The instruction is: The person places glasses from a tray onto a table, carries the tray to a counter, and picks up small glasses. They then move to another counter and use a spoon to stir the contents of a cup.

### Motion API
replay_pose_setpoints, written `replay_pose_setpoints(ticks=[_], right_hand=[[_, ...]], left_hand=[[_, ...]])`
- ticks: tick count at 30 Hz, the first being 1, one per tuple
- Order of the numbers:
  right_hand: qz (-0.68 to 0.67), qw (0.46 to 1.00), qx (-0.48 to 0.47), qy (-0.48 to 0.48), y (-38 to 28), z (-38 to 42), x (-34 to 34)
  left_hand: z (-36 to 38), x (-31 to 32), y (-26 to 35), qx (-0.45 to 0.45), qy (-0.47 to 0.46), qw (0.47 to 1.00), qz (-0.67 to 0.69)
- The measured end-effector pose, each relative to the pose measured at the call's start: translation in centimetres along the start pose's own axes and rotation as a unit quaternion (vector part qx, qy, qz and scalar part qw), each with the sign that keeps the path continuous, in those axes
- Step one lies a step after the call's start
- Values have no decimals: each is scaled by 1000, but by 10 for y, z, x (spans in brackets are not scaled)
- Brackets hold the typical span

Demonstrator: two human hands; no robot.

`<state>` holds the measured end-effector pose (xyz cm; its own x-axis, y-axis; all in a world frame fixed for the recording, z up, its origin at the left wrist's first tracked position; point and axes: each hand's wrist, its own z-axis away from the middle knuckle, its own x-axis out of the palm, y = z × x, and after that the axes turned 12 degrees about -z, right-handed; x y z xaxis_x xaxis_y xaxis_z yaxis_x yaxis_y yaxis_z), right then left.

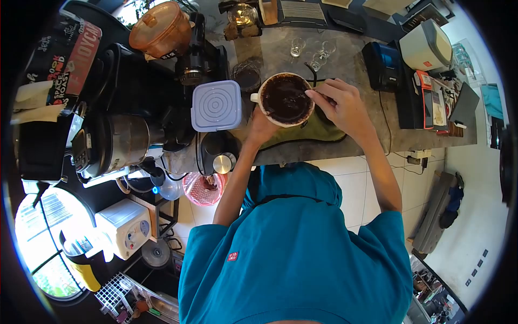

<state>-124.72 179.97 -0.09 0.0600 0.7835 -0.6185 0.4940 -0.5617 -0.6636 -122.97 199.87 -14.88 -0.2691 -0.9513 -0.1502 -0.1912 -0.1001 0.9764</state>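
A light-coloured cup (pixel 286 100) full of dark liquid is near the middle of the counter, its handle pointing left. My left hand (pixel 263 128) is closed around the cup's lower left side, with most of its fingers hidden beneath it. At the cup's right rim is my right hand (pixel 342 107), thumb and finger pinched together; what they hold, if anything, is too small to make out. An olive-green cloth (pixel 318 132) lies under and beside the cup. Left of the cup stands a square container with a bluish lid (pixel 216 106).
Small glasses (pixel 297 47) stand beyond the cup. A coffee grinder with an orange hopper (pixel 162 32) is at the back left, near a metal pitcher (pixel 128 141). A black printer (pixel 382 66) sits at the right. A pink basket (pixel 204 189) is below the counter's front edge.
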Motion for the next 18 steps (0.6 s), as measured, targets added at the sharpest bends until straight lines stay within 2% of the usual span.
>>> replay_pose_setpoints(ticks=[4, 7, 9, 11, 14, 16, 18], right_hand=[[-6, 1000, 4, 26, -7, -5, -8], [-7, 999, 7, 42, -11, -9, -11], [-34, 998, 19, 59, -8, -8, -7], [-58, 995, 28, 77, -3, -8, -4], [-76, 991, 72, 89, 7, -2, 4], [-115, 974, 179, 83, 22, 6, 11], [-164, 961, 201, 99, 40, 12, 20]], left_hand=[[-1, 1, -1, -1, 4, 999, -35], [1, 1, -4, 2, 10, 1000, 8], [0, -1, -10, 23, -8, 996, -81], [-3, 0, -15, 16, -16, 996, -82], [-1, -1, -6, 12, -14, 997, -72], [1, -1, -3, 19, -6, 998, -61], [0, 1, -4, 31, 12, 998, -53]])
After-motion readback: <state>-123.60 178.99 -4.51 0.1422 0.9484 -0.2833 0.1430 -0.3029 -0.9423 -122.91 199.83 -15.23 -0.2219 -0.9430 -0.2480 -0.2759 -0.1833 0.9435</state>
